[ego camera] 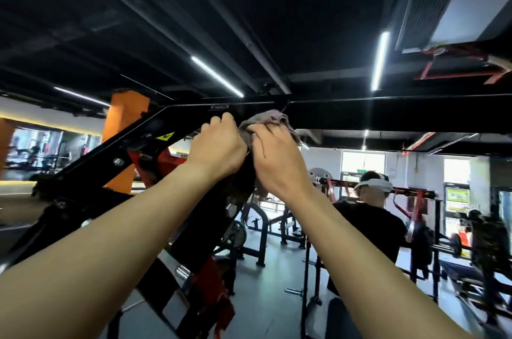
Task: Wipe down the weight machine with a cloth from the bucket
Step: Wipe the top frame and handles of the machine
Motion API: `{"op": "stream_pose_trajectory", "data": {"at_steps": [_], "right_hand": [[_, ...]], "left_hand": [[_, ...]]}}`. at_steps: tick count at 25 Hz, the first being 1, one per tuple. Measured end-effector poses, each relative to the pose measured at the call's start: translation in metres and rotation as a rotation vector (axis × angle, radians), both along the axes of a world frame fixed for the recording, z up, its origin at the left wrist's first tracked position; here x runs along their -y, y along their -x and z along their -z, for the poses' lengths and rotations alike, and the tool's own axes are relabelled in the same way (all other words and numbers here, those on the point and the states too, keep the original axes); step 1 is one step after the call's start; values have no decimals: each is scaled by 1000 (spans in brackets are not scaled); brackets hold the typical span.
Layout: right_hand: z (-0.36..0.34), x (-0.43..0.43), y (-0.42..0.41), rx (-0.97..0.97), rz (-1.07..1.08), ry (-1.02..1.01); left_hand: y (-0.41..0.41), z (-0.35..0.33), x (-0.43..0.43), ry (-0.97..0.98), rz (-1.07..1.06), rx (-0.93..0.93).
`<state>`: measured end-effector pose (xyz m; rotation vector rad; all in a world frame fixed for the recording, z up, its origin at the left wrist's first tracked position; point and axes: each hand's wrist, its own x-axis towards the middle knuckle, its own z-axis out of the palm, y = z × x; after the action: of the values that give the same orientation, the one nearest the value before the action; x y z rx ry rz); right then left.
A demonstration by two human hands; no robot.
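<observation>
Both your arms are raised to the top of the weight machine (360, 117), a black frame with a level upper beam and a slanted arm dropping to your left. The cloth (266, 118), grey-brown and bunched, sits against the underside edge of that upper beam, right where the slanted arm meets it. Your right hand (277, 161) is on the cloth, fingers bent into the fabric and gripping it, with folds standing up above the fingertips. Your left hand (219, 144) is just beside it, touching the right hand; its fingers are curled tight at the beam's edge, but you cannot tell whether they hold the cloth's near corner or the frame itself. A tail of the cloth hangs down between the two wrists. A yellow warning sticker (165, 135) shows on the slanted arm, left of your left hand. Red parts of the machine sit below your forearms. An orange pillar (127, 111) stands behind the frame. Farther right, another person (371, 216) in a black shirt stands among other racks. Light strips (380, 60) run along the dark ceiling.
</observation>
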<state>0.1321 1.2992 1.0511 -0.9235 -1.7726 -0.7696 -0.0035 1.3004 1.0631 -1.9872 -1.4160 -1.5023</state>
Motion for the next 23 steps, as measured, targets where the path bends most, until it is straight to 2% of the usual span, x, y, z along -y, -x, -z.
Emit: {"op": "stream_pose_trajectory", "data": {"at_steps": [4,7,10,13,15,17,19,23], "right_hand": [[-35,-17,8,98,334,73],[-56,-28,16,68,456,161],[-30,-18,25,-7,350,120],[-12,5,28,-25,231,166],[-26,8,31,59,341,228],[-45,5,38,29,523,354],[-50,-3,38,2,567,308],[-14,3,31,-68,288,140]], "left_hand": [[6,9,0,117,164,95],[8,11,5,124,208,69],[14,14,-5,93,235,-27],[13,18,-11,86,277,-14],[16,19,-6,79,278,11],[16,19,-3,79,275,13],[16,19,-3,52,269,-22],[18,21,-5,29,265,-39]]}}
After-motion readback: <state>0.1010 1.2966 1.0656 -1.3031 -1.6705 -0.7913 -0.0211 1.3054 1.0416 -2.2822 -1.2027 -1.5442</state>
